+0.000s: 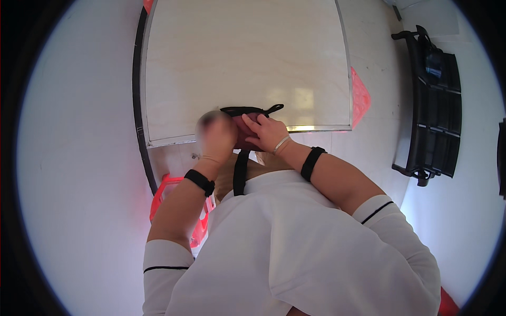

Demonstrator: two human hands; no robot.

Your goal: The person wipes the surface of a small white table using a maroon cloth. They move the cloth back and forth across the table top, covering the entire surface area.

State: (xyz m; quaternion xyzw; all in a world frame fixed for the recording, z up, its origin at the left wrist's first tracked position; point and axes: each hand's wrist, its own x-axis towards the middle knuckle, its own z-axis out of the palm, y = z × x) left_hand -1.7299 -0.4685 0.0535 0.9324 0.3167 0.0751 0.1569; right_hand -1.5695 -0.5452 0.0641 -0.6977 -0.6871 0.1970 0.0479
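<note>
A dark red pouch (244, 138) with black trim along its far side is at the table's near edge, between my hands. A black loop (275, 109) sticks out from its far right corner. My right hand (269, 133) grips the pouch from the right, its fingers bent over the red face. At the pouch's left end is my left hand (217, 139); a blurred patch covers its fingers, so their hold cannot be made out. A black strap (241, 173) runs from below the pouch toward my white shirt; whether it belongs to the pouch is unclear.
The pale table (242, 58) with a metal rim stretches away in front of me. Red plastic stools (161, 197) stand at the lower left, and another red seat (360, 98) shows past the table's right side. A black bench (435, 105) stands along the right wall.
</note>
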